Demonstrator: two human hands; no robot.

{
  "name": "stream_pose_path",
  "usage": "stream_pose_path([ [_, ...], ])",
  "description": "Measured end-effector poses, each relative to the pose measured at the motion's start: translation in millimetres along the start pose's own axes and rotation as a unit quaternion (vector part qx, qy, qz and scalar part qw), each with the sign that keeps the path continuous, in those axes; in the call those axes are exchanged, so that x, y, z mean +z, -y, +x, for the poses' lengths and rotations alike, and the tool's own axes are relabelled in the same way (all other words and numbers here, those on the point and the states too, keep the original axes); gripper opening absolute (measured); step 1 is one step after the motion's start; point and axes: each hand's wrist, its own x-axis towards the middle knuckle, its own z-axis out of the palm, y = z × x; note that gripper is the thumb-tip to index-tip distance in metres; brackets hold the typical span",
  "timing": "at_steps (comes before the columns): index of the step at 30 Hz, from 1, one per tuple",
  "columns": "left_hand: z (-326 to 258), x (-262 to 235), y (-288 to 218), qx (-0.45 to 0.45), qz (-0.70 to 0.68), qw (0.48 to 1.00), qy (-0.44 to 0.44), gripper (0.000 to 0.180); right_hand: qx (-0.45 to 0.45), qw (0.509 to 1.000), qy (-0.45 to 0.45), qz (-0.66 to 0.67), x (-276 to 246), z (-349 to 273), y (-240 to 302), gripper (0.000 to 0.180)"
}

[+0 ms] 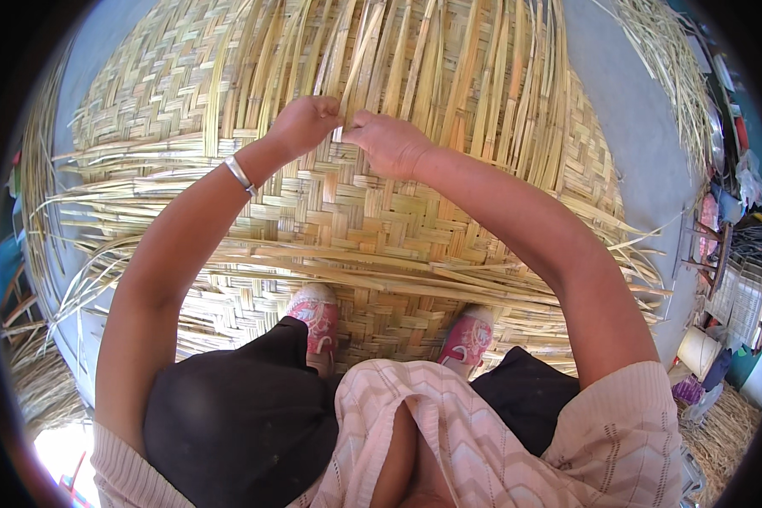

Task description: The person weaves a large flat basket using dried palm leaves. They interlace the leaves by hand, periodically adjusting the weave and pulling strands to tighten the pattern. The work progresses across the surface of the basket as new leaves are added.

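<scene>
A large mat [347, 203] woven from flat yellow-green strips, perhaps split cane or reed, spreads beneath me. Over its far half, long loose strips [474, 93] run away from me, and others [144, 165] stick out sideways at the left. My left hand [306, 124], below a silver bangle [240, 176], is closed with its fingertips on a strip where the weave meets the loose lengths. Close beside it, nearly touching, my right hand [387, 144] pinches at the same spot. The hands partly hide the strip's near end.
My pink patterned shoes [315, 318] stand on the mat behind a band of crosswise strips [372, 267]. Heaps of strips [669, 76] lie on the grey floor [605, 68] at far right. A pale bucket [698, 350] and dry straw [724, 436] are at the right edge.
</scene>
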Motion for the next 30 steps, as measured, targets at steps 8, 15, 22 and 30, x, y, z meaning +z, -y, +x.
stream_pose_path([
  [8, 4, 17, -1, 0.033, 0.145, 0.986, -0.075, 0.019, -0.074, 0.989, -0.076, -0.105, 19, -25, 8, 0.03],
  [15, 2, 9, -23, 0.054, 0.229, 0.97, -0.056, 0.017, -0.02, 0.996, -0.085, 0.024, 24, -164, -9, 0.025],
  [22, 8, 33, -124, 0.266, 0.279, 0.921, 0.061, 0.017, 0.402, 0.784, -0.252, 0.399, 26, -240, -72, 0.044],
  [30, 31, 119, -191, 0.081, 0.221, 0.949, 0.209, 0.025, 0.371, 0.735, -0.332, 0.461, 22, -229, -107, 0.039],
])
